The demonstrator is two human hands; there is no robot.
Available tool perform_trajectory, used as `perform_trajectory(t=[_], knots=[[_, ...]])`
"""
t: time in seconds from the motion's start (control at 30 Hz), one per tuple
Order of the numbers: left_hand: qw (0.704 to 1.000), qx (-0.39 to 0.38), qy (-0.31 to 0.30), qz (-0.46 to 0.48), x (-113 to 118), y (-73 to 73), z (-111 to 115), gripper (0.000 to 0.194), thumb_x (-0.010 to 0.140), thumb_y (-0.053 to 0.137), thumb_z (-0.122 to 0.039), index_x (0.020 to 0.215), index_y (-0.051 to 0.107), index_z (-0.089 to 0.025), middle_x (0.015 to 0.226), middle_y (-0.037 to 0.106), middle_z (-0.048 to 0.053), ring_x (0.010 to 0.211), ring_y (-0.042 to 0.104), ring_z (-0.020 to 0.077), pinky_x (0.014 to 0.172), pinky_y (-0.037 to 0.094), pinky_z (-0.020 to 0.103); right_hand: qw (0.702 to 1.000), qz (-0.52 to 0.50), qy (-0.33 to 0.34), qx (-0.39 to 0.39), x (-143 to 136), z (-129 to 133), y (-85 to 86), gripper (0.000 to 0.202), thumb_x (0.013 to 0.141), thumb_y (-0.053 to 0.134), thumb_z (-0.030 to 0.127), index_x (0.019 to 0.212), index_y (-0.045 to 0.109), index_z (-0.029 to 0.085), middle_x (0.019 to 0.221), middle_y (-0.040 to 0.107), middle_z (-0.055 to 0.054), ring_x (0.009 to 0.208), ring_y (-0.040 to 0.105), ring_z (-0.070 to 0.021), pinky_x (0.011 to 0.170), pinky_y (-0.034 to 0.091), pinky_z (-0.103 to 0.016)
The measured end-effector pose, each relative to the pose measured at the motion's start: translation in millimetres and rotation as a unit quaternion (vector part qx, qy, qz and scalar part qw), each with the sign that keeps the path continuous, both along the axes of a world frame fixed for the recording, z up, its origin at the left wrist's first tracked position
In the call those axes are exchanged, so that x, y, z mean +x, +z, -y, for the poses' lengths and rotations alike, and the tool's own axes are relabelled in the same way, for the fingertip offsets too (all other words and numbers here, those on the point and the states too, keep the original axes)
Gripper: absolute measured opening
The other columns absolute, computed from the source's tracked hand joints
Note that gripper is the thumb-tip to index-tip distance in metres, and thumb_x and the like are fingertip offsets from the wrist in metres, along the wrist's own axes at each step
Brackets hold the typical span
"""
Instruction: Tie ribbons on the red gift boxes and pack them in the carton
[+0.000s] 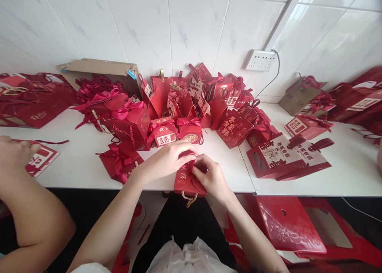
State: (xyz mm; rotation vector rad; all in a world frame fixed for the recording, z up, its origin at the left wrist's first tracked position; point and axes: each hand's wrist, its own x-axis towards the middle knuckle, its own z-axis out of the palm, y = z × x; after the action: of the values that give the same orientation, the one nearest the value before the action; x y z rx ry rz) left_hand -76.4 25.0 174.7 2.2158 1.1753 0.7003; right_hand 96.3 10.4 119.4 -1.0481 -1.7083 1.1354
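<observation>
Person's hands: two, a left hand point(179, 155) and a right hand point(209, 173), with one gift box point(186, 181) between their fingers. Co-worker's hand point(13, 155), left: one. Label-fronted piece point(44, 159) beneath it: one. Small bow-tied boxes point(190, 131) side by side, centre: two. White-fronted bags point(274, 153), near right: two. Brown cartons point(98, 65), far left and far right: two. Socket panel point(259, 61): one. Red stool point(289, 221): one. Central bags point(234, 127): overlapping, count not determinable.

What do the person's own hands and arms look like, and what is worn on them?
The left hand and right hand wear no gloves. Both forearms are bare, with no visible watch or bracelet. White cloth shows beside the left forearm.
</observation>
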Motion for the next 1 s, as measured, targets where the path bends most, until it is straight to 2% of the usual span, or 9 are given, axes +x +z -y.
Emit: perform_trajectory(t=[0.13, 0.23, 0.5, 0.7, 0.83, 1.0], knots=[[0.998, -0.051, 0.031, 0.025, -1, -10.6, -10, 0.017, 0.089, 0.051, -0.033, 0.097, 0.061, -0.022, 0.096, 0.066, 0.0, 0.09, 0.061, 0.0161, 0.082, 0.048, 0.028, 0.999, -0.033, -0.016, -0.013, 0, 1, -3.4, 0.011, 0.078, 0.057, 0.027, 0.081, 0.049, 0.022, 0.077, 0.066, 0.0, 0.07, 0.063, -0.0145, 0.065, 0.049, -0.026], [0.996, -0.065, 0.047, 0.027, -2, -20.9, -12, 0.017, 0.088, 0.05, -0.032, 0.094, 0.061, -0.02, 0.093, 0.065, 0.001, 0.087, 0.061, 0.0165, 0.08, 0.048, 0.029, 0.999, -0.038, -0.034, -0.01, 0, 1, -8.0, 0.013, 0.078, 0.058, 0.028, 0.08, 0.047, 0.022, 0.076, 0.064, 0.001, 0.069, 0.062, -0.0142, 0.065, 0.049, -0.026], [0.994, -0.031, 0.056, 0.09, -9, -47.1, 6, 0.013, 0.088, 0.053, -0.029, 0.087, 0.059, -0.018, 0.094, 0.061, 0.004, 0.094, 0.058, 0.0173, 0.088, 0.046, 0.032, 0.997, -0.051, -0.056, 0.003, -3, 3, -16.5, 0.013, 0.079, 0.059, 0.029, 0.077, 0.048, 0.022, 0.075, 0.063, 0.0, 0.068, 0.061, -0.0139, 0.066, 0.05, -0.026], [0.994, -0.013, 0.055, 0.089, -3, -48.6, 27, 0.01, 0.084, 0.055, -0.019, 0.089, 0.063, -0.018, 0.099, 0.06, 0.005, 0.101, 0.056, 0.0176, 0.093, 0.045, 0.032, 0.996, -0.063, -0.061, 0.019, -5, 4, -16.9, 0.01, 0.079, 0.059, 0.024, 0.076, 0.05, 0.022, 0.075, 0.062, 0.001, 0.07, 0.061, -0.0143, 0.069, 0.05, -0.027], [0.992, 0.001, 0.078, 0.097, 5, -51.3, 30, 0.016, 0.083, 0.06, -0.027, 0.094, 0.063, -0.017, 0.099, 0.062, 0.007, 0.103, 0.056, 0.0199, 0.091, 0.048, 0.033, 0.996, -0.051, -0.071, 0.029, -5, 4, -14.8, 0.007, 0.078, 0.057, 0.02, 0.075, 0.05, 0.021, 0.076, 0.062, 0.0, 0.07, 0.06, -0.0146, 0.069, 0.049, -0.027], [0.989, 0.039, 0.088, 0.11, 10, -64.9, 26, 0.018, 0.087, 0.055, -0.034, 0.089, 0.065, -0.018, 0.089, 0.065, 0.005, 0.095, 0.058, 0.0193, 0.087, 0.049, 0.032, 0.995, -0.031, -0.071, 0.057, 0, 5, -12.4, 0.002, 0.078, 0.056, 0.021, 0.077, 0.054, 0.02, 0.075, 0.062, 0.0, 0.068, 0.059, -0.0131, 0.066, 0.048, -0.025]])
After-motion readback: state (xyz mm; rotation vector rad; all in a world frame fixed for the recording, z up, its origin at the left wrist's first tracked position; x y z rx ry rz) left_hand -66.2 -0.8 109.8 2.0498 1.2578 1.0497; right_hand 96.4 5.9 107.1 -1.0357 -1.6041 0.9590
